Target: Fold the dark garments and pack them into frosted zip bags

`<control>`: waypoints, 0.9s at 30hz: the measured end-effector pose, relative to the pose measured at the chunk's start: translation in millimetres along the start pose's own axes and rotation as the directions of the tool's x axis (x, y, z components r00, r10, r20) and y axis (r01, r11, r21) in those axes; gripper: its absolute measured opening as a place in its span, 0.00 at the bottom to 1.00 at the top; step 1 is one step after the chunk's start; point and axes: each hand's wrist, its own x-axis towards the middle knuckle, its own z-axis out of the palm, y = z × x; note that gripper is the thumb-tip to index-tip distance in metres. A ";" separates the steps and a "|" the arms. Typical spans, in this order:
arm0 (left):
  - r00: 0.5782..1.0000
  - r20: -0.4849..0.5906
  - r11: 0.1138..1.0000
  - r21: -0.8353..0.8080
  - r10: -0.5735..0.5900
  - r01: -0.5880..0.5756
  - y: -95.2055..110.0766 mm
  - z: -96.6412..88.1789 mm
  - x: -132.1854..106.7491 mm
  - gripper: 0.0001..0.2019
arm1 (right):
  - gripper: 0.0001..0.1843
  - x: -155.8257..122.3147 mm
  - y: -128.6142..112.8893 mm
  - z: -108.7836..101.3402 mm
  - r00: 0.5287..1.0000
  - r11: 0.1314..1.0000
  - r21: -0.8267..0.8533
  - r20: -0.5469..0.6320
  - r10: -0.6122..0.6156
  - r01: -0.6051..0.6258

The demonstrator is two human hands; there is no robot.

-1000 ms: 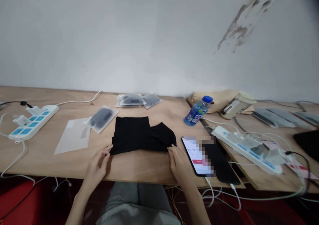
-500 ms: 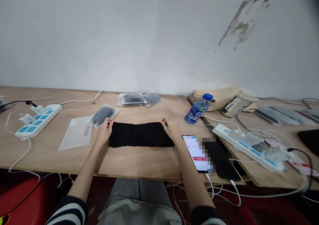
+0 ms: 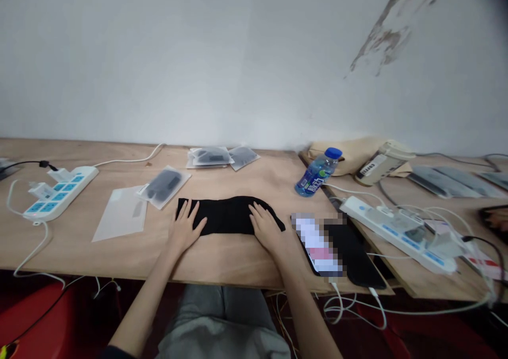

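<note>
A black garment (image 3: 228, 215), folded into a narrow strip, lies on the wooden table (image 3: 222, 261) in front of me. My left hand (image 3: 185, 228) rests flat on its left end with the fingers spread. My right hand (image 3: 267, 228) lies flat on its right end, fingers stretched out. Neither hand holds anything; both press down on the cloth.
An empty clear bag (image 3: 120, 219) and a bagged black item (image 3: 164, 185) lie to the left, with more bags (image 3: 221, 156) at the back. Left is a white power strip (image 3: 55, 191). To the right are two phones (image 3: 337, 250), a water bottle (image 3: 317, 172) and another power strip (image 3: 397, 233).
The garment was folded over from a wide piece into a narrow strip. My hands moved from its near edge to its ends, and now lie flat on top of it.
</note>
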 end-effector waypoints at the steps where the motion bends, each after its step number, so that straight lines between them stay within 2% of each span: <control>1: 1.000 0.004 1.000 -0.018 0.004 -0.004 -2.9 -0.8 -1.2 0.32 | 0.25 -2.7 2.4 -5.3 0.999 1.000 0.004 -0.029 0.017 -0.017; 6: 1.000 -0.004 0.986 -0.164 -0.003 0.002 -12.5 -12.3 -7.5 0.25 | 0.21 -24.8 -12.6 -49.0 0.968 0.987 0.063 -0.195 0.158 -0.148; 9: 0.997 -0.071 0.967 -0.257 -0.018 -0.001 -22.3 -20.2 -9.7 0.20 | 0.18 -35.8 -18.6 -65.3 0.906 0.919 0.064 -0.155 0.395 -0.390; 12: 0.982 -0.177 0.944 -0.330 -0.063 0.001 -33.1 -22.2 -7.8 0.17 | 0.17 -31.3 -11.8 -65.4 0.821 0.824 0.017 -0.073 0.566 -0.567; 17: 0.968 -0.192 0.895 -0.443 -0.160 0.060 -45.2 -13.2 -2.5 0.16 | 0.16 -2.6 4.0 -51.4 0.766 0.765 -0.062 0.021 0.643 -0.641; 19: 0.961 -0.176 0.836 -0.541 -0.214 0.087 -50.1 -11.5 -2.0 0.16 | 0.15 5.2 7.5 -48.5 0.746 0.748 -0.070 0.057 0.663 -0.659; 22: 0.940 -0.106 0.699 -0.696 -0.325 0.164 -58.8 -13.6 -3.2 0.16 | 0.14 10.5 9.4 -49.6 0.733 0.737 -0.050 0.074 0.676 -0.675; 24: 0.928 -0.062 0.636 -0.744 -0.368 0.203 -63.6 -15.6 -4.6 0.17 | 0.13 12.7 6.4 -53.3 0.728 0.728 -0.015 0.022 0.685 -0.685; 27: 0.931 -0.040 0.610 -0.766 -0.363 0.204 -66.3 -14.6 -6.0 0.17 | 0.12 17.8 -12.2 -59.9 0.750 0.766 0.121 -0.155 0.643 -0.631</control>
